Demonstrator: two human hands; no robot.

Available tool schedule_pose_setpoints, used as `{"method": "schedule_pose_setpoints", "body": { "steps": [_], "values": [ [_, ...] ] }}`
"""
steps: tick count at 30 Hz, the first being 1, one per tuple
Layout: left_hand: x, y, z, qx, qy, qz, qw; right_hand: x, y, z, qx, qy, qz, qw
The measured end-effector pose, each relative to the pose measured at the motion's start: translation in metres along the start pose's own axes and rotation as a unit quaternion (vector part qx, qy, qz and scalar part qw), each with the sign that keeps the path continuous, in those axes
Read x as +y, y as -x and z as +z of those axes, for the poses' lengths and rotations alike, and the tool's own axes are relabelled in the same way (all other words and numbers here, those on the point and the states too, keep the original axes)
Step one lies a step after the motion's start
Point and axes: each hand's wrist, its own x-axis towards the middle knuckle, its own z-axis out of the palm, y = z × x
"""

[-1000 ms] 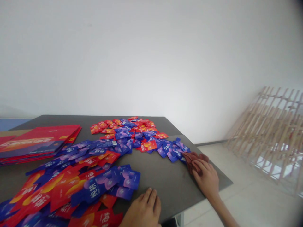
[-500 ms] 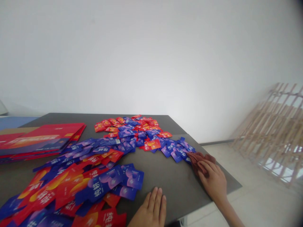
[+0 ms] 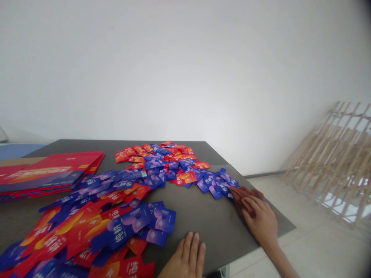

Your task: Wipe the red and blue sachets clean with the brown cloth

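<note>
Left hand [image 3: 184,256]: fingers open, holding nothing.
Right hand [image 3: 257,224]: fingers flat on brown cloth [image 3: 240,199].
Risk: a push could slide packets [image 3: 164,220] off the tabletop [image 3: 214,231].

A dark grey table [image 3: 208,227] stands before a plain white wall [image 3: 185,69], with a pale tiled floor [image 3: 315,239] running along its right side. On the table's left end lies a low stack of flat red-and-blue printed folders [image 3: 49,173], resting partly on a brown cardboard sheet [image 3: 17,161]. Beyond that end, a blue surface [image 3: 17,150] shows against the wall. Right of the table, a tilted lattice of pale wooden slats [image 3: 333,154] leans toward the wall, well apart from the table.
</note>
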Motion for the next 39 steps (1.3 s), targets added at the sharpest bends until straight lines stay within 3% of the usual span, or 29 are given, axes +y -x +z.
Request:
{"method": "schedule_pose_setpoints", "body": {
  "steps": [8,22,39],
  "values": [
    [-0.0011,-0.0026,-0.0040,0.034,-0.047,0.010,0.998,-0.0010,0.0003,-0.0010,-0.007,0.000,0.004,1.000],
    [-0.0002,-0.0024,-0.0031,-0.002,-0.019,0.004,1.000,-0.0011,-0.0002,-0.0006,0.001,-0.007,0.004,1.000],
    [0.0000,0.0016,0.0009,0.014,-0.016,0.004,1.000,-0.0025,-0.0004,-0.0014,-0.003,-0.010,0.013,1.000]
  ]
}}
